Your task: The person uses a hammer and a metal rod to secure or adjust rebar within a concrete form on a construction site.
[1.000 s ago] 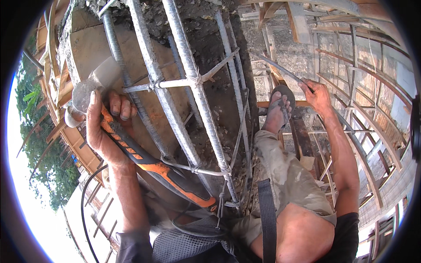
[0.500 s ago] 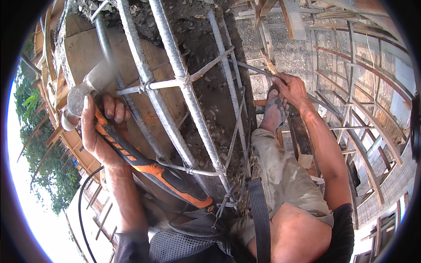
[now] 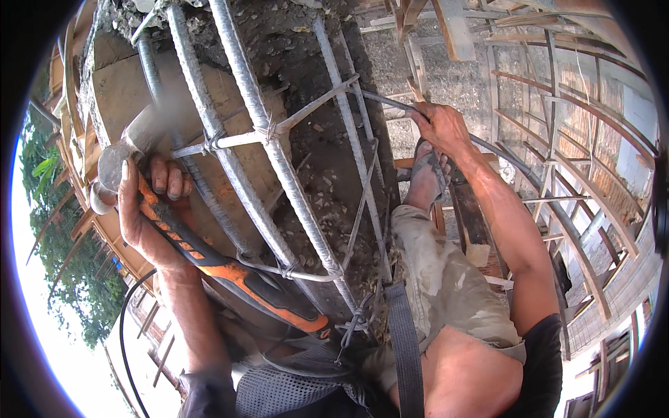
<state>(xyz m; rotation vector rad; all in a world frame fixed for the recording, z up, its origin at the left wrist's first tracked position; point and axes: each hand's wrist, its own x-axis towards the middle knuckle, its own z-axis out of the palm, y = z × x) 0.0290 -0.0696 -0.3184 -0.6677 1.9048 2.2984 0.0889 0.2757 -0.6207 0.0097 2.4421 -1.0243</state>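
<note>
My left hand (image 3: 150, 216) grips a hammer (image 3: 233, 268) with an orange and black handle, choked up close below its grey metal head (image 3: 120, 161). The handle slants down to the right beneath a cage of ribbed steel rebar (image 3: 244, 76). Thin cross bars (image 3: 240, 141) are tied to the rebar with wire. Out to the right, my right hand (image 3: 440, 129) is closed around a long grey bar (image 3: 505, 155), whose near side runs off behind my forearm. A bare foot in a dark sandal (image 3: 426, 177) rests just below that hand.
Rough concrete (image 3: 327, 167) and a plywood sheet (image 3: 237, 164) lie behind the rebar. At right, a lattice of wooden poles (image 3: 550, 83) stands far below. A dark strap (image 3: 404, 341) hangs by my leg, and trees (image 3: 73, 279) show at the left.
The view has shifted slightly, so the rebar and hammer sit a little further left. My right hand has moved left along with the scene, still around the bar. Both grips look unchanged.
</note>
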